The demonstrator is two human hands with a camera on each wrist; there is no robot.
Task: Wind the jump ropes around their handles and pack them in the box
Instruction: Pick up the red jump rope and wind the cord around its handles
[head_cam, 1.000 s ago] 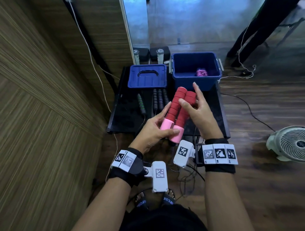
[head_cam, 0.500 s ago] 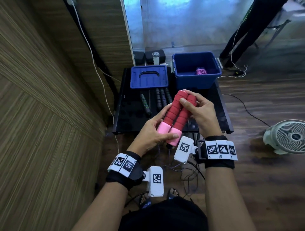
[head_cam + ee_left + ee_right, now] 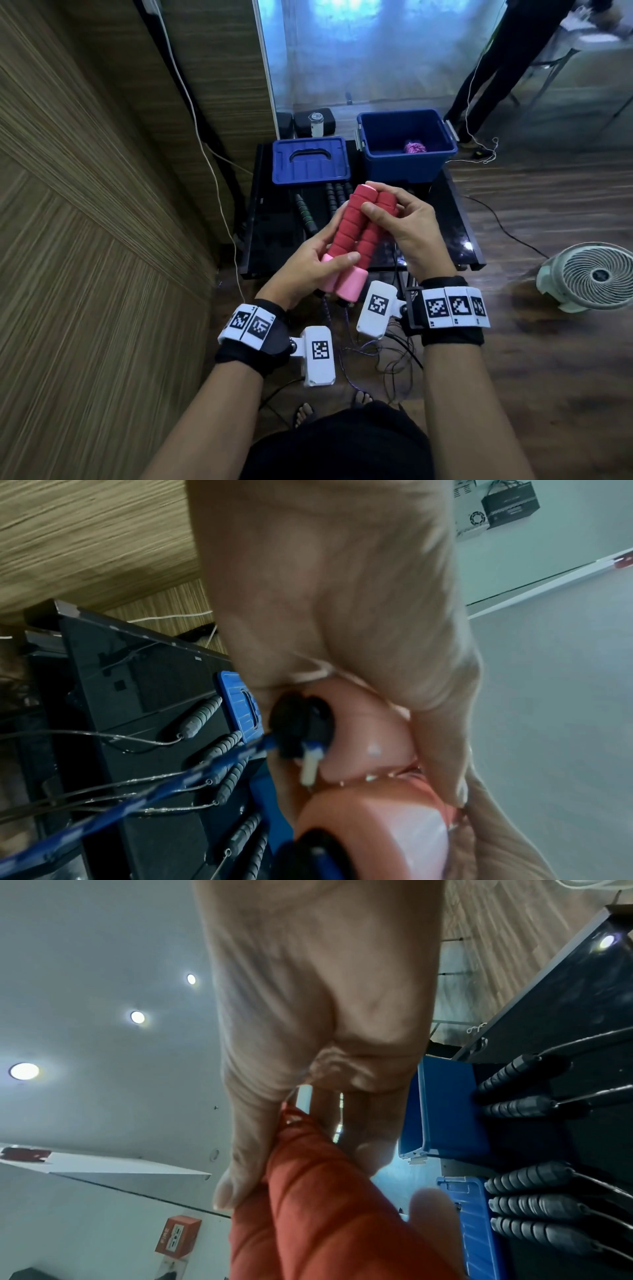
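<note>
Both hands hold one pair of red foam handles [image 3: 359,233] side by side, above the near edge of the black table [image 3: 455,219]. The left hand [image 3: 305,270] wraps the lower, pink end of the pair, thumb laid across the front and fingers curled behind. The right hand [image 3: 400,226] grips the upper end, thumb pressed on the front and fingers curled over the far side. From below the left hand the blue-and-white rope [image 3: 346,346] hangs out of the black end caps and trails down toward the floor, unwound; the left wrist view shows it leaving the cap [image 3: 298,731] just under the palm.

Beyond the right hand stands the open blue box [image 3: 407,161], with a pink wound bundle [image 3: 414,147] inside it. Beyond the left hand lies the blue lid [image 3: 310,161], flat on the table just beside the box. Between the lid and the hands lie several dark handles [image 3: 337,195] and one black-and-green handle [image 3: 305,216], their thin cables running toward the near table edge. Well to the right of the right hand a white fan [image 3: 592,277] sits on the wooden floor.
</note>
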